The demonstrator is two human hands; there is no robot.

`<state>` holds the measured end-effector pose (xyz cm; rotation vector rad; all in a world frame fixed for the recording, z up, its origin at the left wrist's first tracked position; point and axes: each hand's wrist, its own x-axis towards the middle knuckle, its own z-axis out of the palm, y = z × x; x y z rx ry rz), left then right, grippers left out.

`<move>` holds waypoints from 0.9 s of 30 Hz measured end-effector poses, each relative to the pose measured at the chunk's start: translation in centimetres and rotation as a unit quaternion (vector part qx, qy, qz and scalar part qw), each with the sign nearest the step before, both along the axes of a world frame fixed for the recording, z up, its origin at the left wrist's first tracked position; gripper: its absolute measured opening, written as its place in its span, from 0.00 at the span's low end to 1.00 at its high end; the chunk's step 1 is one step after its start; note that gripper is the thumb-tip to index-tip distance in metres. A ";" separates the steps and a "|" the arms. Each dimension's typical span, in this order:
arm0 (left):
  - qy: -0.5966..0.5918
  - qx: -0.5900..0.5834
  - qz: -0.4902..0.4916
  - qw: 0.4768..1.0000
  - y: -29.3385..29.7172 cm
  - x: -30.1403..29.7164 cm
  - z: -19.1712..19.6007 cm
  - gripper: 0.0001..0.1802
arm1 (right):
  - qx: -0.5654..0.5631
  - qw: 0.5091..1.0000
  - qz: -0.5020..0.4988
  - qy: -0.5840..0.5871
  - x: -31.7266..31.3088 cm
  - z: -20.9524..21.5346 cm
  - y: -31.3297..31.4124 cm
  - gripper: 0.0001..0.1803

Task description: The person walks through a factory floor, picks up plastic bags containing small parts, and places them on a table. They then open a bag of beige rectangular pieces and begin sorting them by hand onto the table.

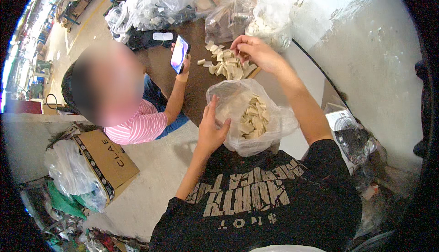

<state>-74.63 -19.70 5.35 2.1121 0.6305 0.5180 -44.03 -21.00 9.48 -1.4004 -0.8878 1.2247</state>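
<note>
A translucent plastic bag (pixel 224 110) stands open in front of my body, with many small cream-coloured flat pieces (pixel 254 117) inside. My left hand (pixel 212 126) lies against the bag's left side, its thumb apart from the stretched fingers. Beyond the bag, a loose pile of similar pieces (pixel 228 64) is spread on the brown table (pixel 194 90). Over the right edge of that pile hangs my right hand (pixel 256 53), fingers bent and drawn together. Whatever is between its fingertips is too small to make out.
At the left, a person in a pink striped shirt (pixel 137 119) holds a phone (pixel 179 54). Filled plastic bags (pixel 228 16) crowd the table's far side. A fan (pixel 352 140) stands at the right, near the wall. A cardboard box (pixel 107 160) sits at the lower left.
</note>
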 end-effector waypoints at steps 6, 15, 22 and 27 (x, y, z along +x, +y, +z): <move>-0.123 -0.078 -0.018 0.989 -0.1 0.2 1.9 0.52 | -0.154 0.782 0.447 -0.405 -9.2 0.8 -7.2 0.16; -0.139 0.004 -0.117 0.983 -3.9 1.2 5.5 0.55 | -0.150 0.705 0.294 -0.628 -16.6 -7.6 -12.5 0.43; -0.097 -0.114 -0.154 0.977 -5.8 1.2 6.2 0.53 | -0.113 0.886 0.177 -0.414 -15.5 -9.3 -12.0 0.39; -0.112 -0.066 -0.152 0.980 -6.2 1.2 6.4 0.53 | 0.007 0.861 0.083 -0.501 -16.8 -12.1 -12.8 0.39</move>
